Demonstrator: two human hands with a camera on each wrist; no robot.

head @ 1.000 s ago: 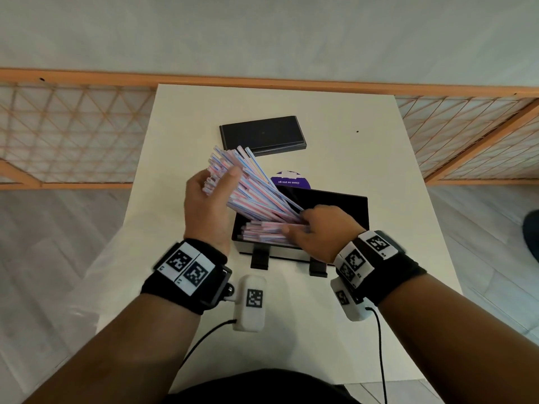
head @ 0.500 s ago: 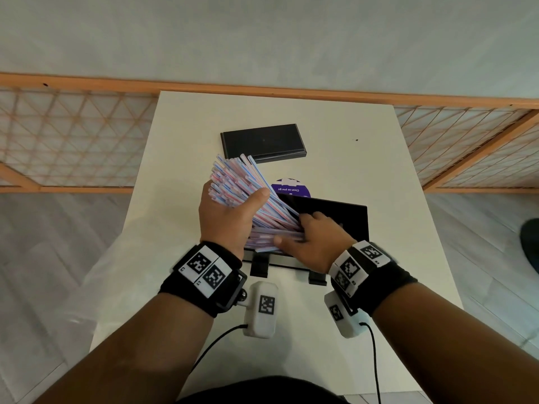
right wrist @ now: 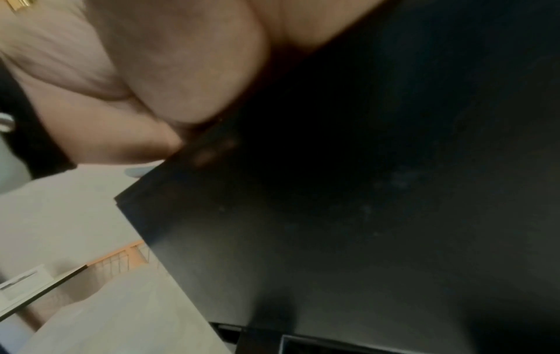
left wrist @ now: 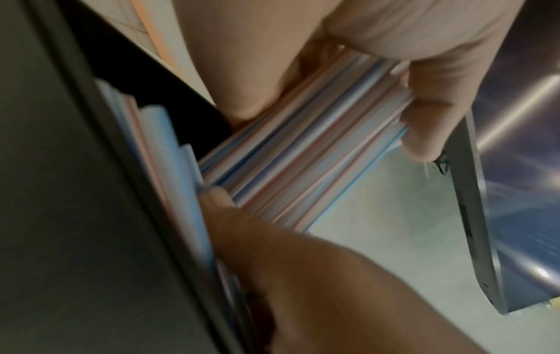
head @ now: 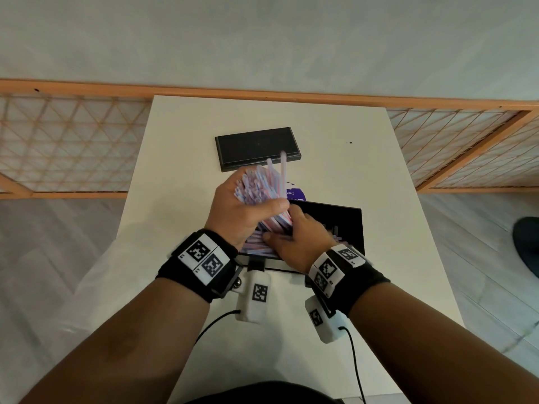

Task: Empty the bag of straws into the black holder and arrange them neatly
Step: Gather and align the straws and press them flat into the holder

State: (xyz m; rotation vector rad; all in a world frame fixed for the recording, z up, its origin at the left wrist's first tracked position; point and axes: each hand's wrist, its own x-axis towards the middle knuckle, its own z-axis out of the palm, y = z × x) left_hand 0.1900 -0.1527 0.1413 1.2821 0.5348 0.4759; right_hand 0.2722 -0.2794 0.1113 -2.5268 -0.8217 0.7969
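left hand (head: pixel 243 212) gripping straws (head: pixel 262 185) (tilted), over holder (head: pixel 347 225)

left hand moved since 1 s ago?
Yes. The left hand with its straws swung right, closer to the black holder and over its left end.

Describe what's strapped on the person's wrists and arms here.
Bare forearms, no sleeves. Each wrist has a black band topped with white square-code marker tags. Under each hangs a white camera pod with its own code tag and a thin black cable trailing back.

Left hand (head: pixel 242 212) has tipped the straws (head: pixel 259 185) steeper (fan closed), nearer the right hand (head: pixel 294 243)
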